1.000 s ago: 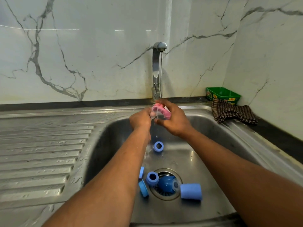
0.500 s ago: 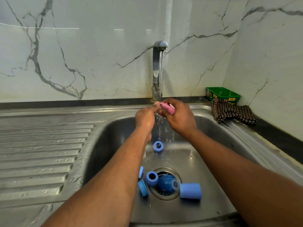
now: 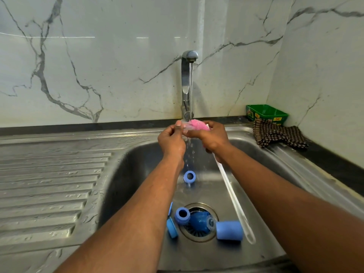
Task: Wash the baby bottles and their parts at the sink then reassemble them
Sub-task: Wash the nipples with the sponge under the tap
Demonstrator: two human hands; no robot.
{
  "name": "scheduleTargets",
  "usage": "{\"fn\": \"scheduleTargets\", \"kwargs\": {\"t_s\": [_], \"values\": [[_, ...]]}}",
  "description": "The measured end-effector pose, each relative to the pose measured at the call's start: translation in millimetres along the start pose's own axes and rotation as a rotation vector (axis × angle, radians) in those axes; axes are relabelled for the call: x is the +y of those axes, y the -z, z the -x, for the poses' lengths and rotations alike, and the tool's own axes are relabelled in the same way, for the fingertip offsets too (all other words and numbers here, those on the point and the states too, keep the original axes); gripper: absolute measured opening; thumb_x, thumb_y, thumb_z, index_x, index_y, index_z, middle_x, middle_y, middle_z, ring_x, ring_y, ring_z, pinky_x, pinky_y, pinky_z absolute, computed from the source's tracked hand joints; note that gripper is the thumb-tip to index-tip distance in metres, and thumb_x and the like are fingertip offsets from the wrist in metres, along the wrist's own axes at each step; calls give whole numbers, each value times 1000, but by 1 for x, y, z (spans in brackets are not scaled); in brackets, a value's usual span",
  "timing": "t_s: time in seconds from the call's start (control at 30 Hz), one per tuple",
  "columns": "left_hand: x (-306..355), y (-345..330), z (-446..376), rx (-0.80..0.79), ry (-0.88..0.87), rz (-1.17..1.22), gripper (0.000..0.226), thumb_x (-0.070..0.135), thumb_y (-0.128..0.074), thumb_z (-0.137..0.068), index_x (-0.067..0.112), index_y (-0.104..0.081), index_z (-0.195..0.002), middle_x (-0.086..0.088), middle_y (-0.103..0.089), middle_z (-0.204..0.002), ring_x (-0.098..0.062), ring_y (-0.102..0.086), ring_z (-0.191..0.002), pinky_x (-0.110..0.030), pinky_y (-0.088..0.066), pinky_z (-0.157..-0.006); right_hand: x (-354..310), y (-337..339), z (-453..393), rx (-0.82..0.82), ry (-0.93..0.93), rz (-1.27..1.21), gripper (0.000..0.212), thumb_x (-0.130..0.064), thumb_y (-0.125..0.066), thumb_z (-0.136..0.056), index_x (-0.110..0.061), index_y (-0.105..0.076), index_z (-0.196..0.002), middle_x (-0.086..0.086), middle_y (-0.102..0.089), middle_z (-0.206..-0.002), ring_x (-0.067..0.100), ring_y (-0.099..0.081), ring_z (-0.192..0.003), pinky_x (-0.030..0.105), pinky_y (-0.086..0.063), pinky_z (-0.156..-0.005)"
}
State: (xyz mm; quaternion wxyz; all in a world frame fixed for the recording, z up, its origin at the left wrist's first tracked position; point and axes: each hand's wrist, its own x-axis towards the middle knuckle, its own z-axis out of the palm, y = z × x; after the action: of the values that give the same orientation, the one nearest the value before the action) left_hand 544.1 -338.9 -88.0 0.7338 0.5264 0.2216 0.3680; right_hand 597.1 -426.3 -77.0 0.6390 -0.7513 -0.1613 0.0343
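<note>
Left hand (image 3: 171,139) pinches a clear teat (image 3: 184,127); right hand (image 3: 212,137) grips the brush (image 3: 197,123). Best keep both under the stream, centre frame, twisting gently.

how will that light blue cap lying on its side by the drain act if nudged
The light blue cap lies on its curved side, so it would probably roll. The steel sink is wet from the running tap, so it may also slide. It looks like hollow plastic, likely light.

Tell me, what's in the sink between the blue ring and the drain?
In the head view, only wet bare steel lies between the blue ring and the drain.
</note>
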Motion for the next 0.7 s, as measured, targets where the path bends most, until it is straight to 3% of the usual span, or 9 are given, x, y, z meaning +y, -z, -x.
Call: {"fn": "scheduleTargets", "kwargs": {"t_s": [0.1, 0.23, 0.37, 0.47, 0.53, 0.6, 0.7], "values": [[-1, 8, -7, 80, 13, -4, 20, 28, -62, -98, 18, -71, -82, 7, -56, -63, -8, -47, -62, -22, -41, -64, -1, 5, 0, 28, -85, -50, 68, -39, -90, -65, -15, -60, -121, 3, -64, -95, 13, -48, -63, 21, -32, -42], [-2, 8, -3, -113, 20, -39, 16, 28, -60, -98, 19, -69, -87, 5, -49, -61, -7, -41, -55, -17, -38, -48, -1, 11, -1, -117, -173, -99, 50, -44, -76, -82, -9, -65, -116, 0, -59, -80, 9, -38, -50, 19, -27, -36], [-8, 5, -3, -225, -147, -159, 15, 24, -58, -99, 16, -70, -101, 2, -61, -75, -6, -49, -62, -18, -43, -58, -3, 9, 0, -251, -152, -184, 26, -34, -54, -101, -15, -65, -115, 2, -56, -78, 11, -37, -51, 20, -26, -34], [-13, 8, -7, -235, -286, -241, 14, 25, -58, -99, 16, -70, -96, -3, -66, -81, -12, -53, -67, -28, -46, -65, -3, 7, 1, -170, -123, -158, 19, -24, -57, -99, -15, -67, -113, 0, -63, -72, 11, -37, -49, 18, -23, -35], [-15, 7, -6, -216, -359, -326, 18, 28, -58, -99, 14, -70, -98, -3, -69, -88, -12, -57, -74, -25, -47, -69, -3, 6, 2, -62, -108, -108, 20, -27, -67, -92, -9, -70, -101, 3, -65, -73, 10, -37, -43, 17, -24, -36], [-16, 7, -7, -156, -384, -345, 19, 27, -58, -99, 12, -70, -100, 0, -68, -91, -11, -57, -80, -23, -44, -71, -2, 6, 1, 52, -95, -74, 28, -33, -78, -82, -7, -70, -91, 5, -64, -73, 8, -41, -42, 16, -27, -34], [-15, 9, -10, -126, -361, -324, 20, 28, -58, -99, 13, -69, -102, 1, -65, -90, -14, -57, -81, -27, -47, -74, -1, 6, -1, 132, -103, -85, 48, -45, -85, -71, -11, -68, -100, 2, -65, -82, 9, -47, -53, 17, -32, -36]]}}
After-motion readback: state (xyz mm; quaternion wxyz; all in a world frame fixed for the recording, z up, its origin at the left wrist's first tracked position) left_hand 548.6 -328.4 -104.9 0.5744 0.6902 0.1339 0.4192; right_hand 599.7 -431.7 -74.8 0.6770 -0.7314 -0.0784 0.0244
